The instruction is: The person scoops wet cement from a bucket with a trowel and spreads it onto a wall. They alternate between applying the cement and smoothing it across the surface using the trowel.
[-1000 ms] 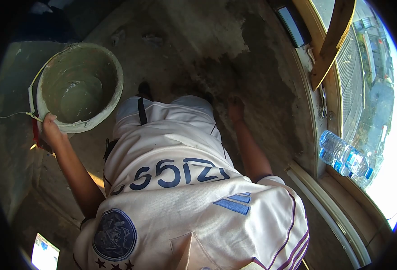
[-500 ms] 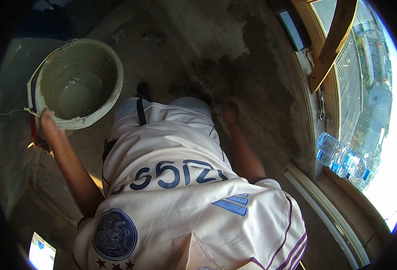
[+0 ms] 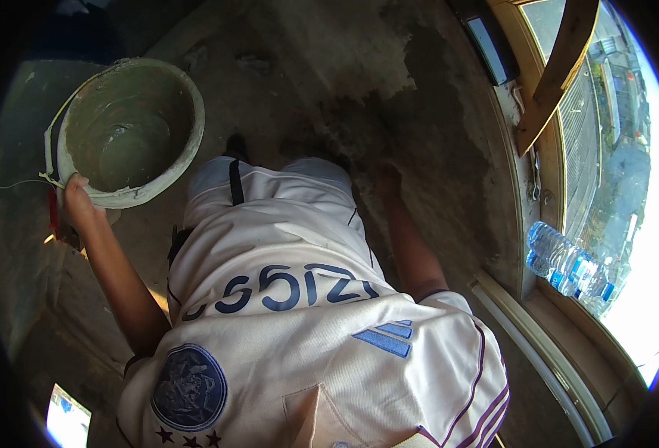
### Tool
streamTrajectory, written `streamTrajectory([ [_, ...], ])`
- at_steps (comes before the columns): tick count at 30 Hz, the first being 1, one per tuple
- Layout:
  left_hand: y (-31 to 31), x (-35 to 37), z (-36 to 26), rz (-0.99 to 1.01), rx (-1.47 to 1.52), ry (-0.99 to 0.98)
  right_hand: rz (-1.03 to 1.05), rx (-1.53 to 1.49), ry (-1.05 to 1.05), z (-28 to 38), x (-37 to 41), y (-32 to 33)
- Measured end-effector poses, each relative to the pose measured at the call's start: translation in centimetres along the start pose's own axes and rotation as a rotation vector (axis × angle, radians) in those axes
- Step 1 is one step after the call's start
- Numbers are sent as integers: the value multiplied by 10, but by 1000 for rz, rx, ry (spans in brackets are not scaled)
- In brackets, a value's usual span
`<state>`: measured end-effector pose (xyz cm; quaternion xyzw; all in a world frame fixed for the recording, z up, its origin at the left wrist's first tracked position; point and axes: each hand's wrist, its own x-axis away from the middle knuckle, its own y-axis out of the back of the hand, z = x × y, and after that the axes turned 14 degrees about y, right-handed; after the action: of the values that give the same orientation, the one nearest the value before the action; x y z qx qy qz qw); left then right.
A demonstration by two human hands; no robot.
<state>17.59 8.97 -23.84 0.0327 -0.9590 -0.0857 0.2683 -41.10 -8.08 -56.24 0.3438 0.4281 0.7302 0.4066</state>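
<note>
My left hand (image 3: 81,203) is closed on the near rim of a round bucket (image 3: 184,160). The bucket is tilted so that its inside shows, with grey, wet-looking residue on the walls and bottom. Its handle (image 3: 48,142) lies along the left side, and a thin loose strand trails off beside my fingers. My right hand (image 3: 387,183) hangs low beside my right leg, close to the dark floor. Shadow hides its fingers, so I cannot make out whether it holds anything.
To my right is a window frame (image 3: 549,172) with a wooden board (image 3: 557,82) across it. Clear plastic bottles (image 3: 564,261) lie on the sill. Long pale strips (image 3: 538,351) run below it. The concrete floor (image 3: 449,142) has dark, damp-looking patches.
The bucket has risen slightly in the picture with my left hand still on its rim. My right hand has shifted slightly and looks darker.
</note>
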Motion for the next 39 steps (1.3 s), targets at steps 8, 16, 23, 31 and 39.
streamTrajectory([
  [8,5,-12,2,17,-112,-145,197,440,404,-32,-45,-26],
  [16,4,-7,4,-88,-105,-29,22,41,65,-15,15,16],
  [23,4,-14,1,-37,-120,-137,311,304,292,-1,-22,4],
  [31,10,-31,11,17,-57,-129,-161,-228,-161,53,6,26],
  [39,-7,11,-2,87,-124,-274,260,272,269,31,-44,0],
])
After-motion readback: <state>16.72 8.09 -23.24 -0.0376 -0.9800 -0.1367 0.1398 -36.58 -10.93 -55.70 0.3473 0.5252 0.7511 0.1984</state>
